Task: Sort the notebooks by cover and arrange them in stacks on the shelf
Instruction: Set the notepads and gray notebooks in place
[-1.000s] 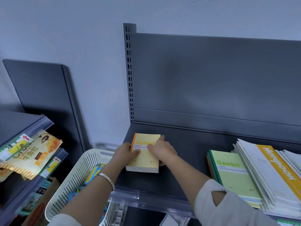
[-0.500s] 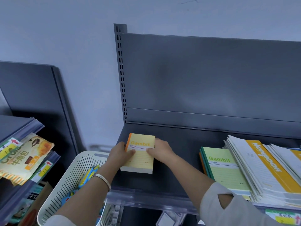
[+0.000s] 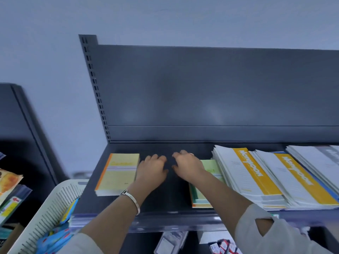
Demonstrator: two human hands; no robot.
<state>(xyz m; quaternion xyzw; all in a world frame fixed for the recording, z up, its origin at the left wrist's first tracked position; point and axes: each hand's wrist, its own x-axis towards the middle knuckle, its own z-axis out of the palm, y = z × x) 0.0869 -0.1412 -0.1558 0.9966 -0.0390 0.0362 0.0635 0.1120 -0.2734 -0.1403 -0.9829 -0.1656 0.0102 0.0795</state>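
Note:
A stack of yellow notebooks with orange spines (image 3: 117, 175) lies at the left end of the dark shelf (image 3: 165, 198). My left hand (image 3: 152, 170) hovers just right of it, fingers loosely curled, holding nothing. My right hand (image 3: 187, 165) is beside the left one, fingers spread and empty, partly covering a stack of green notebooks (image 3: 203, 191). Right of those lie fanned stacks of white notebooks with orange bands (image 3: 253, 173), and a second such stack (image 3: 300, 178). The frame is motion-blurred.
A white slatted basket (image 3: 47, 211) with blue and yellow items stands at the lower left below the shelf edge. Another rack at the far left holds snack packets (image 3: 7, 182). The shelf has an upright back panel (image 3: 201, 88) and a clear front lip (image 3: 165, 222).
Both hands have let go of the yellow stack, which now rests on the shelf's left end, and have moved right toward the green stack. The camera has swung right.

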